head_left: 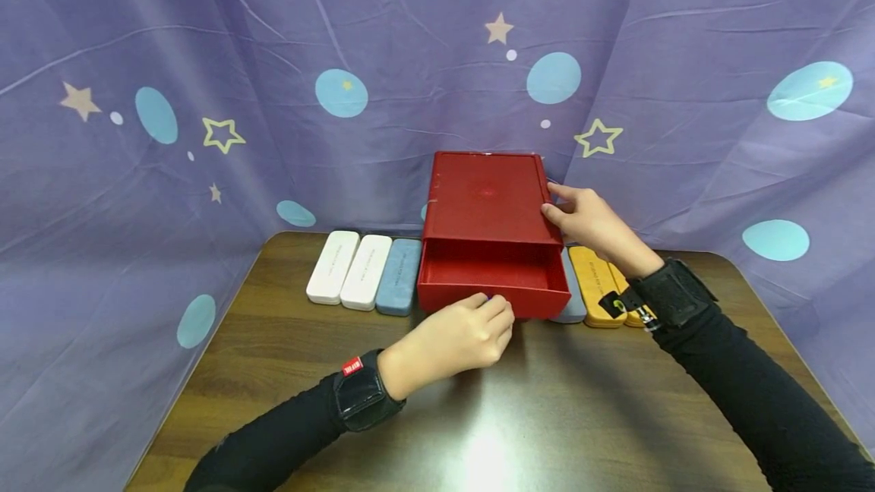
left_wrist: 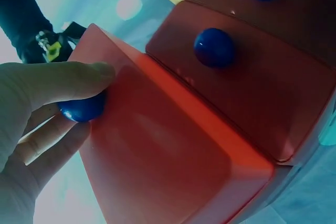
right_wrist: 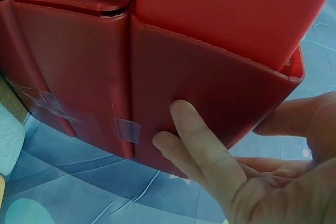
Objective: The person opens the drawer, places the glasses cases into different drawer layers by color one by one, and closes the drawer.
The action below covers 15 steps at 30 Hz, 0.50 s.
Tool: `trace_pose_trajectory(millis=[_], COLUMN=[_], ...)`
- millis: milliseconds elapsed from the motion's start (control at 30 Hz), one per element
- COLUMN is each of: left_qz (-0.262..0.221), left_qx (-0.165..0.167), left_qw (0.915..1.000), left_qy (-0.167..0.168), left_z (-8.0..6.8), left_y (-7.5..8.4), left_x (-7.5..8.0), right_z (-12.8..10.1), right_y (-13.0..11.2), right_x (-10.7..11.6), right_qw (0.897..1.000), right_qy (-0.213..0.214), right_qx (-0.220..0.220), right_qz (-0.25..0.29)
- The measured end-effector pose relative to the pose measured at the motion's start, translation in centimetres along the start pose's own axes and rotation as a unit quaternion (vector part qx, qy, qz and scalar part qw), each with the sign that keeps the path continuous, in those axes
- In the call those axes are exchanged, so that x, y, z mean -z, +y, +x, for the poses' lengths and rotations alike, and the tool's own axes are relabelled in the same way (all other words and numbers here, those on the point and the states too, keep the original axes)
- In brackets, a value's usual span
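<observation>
A red plastic drawer unit (head_left: pixel 485 192) stands at the back of the table, its top drawer (head_left: pixel 492 301) pulled out. Bare red plastic shows inside that drawer. My left hand (head_left: pixel 454 340) is at the drawer's front and pinches its round blue knob (left_wrist: pixel 84 107) between thumb and fingers. Against the right side of the unit, near its top, my right hand (head_left: pixel 591 222) rests with extended fingers (right_wrist: pixel 202 137) touching the side wall. In the left wrist view, another red drawer front (left_wrist: pixel 247 90) with a blue knob (left_wrist: pixel 214 48) is shut below the open one.
Left of the unit lie two white cases (head_left: pixel 333 268) and a blue case (head_left: pixel 399 277). On its right are a partly hidden grey-blue case (head_left: pixel 573 298) and two yellow cases (head_left: pixel 596 287). A purple patterned curtain (head_left: pixel 410 29) hangs behind the wooden table (head_left: pixel 581 416).
</observation>
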<state>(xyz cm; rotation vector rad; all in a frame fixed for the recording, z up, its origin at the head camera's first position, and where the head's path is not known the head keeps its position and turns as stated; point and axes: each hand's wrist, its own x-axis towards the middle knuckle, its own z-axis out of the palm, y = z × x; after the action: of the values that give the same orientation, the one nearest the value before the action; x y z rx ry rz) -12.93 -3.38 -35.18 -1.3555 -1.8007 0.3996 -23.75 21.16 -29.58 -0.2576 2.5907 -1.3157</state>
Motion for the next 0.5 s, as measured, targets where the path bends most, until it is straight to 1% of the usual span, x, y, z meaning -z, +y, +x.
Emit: trace_pose_trajectory(millis=[200,300,500], left_qz=[0.003,0.000,-0.011], left_qx=[-0.005,-0.007,-0.015], left_qw=[1.0000,0.9999,0.9995], left_qy=[0.007,0.012,0.025], left_z=[-0.4,-0.5,-0.7], left_y=[0.9,1.2,1.8], left_x=[0.9,1.3,1.7], right_z=[-0.1,0.0,0.1], right_y=[-0.1,-0.1,-0.2], right_x=[0.0,0.2,0.4], right_qw=[1.000,1.000,1.000], right_qy=[0.000,-0.008,-0.019], right_qx=[-0.001,-0.007,-0.015], right_qz=[0.009,0.010,0.003])
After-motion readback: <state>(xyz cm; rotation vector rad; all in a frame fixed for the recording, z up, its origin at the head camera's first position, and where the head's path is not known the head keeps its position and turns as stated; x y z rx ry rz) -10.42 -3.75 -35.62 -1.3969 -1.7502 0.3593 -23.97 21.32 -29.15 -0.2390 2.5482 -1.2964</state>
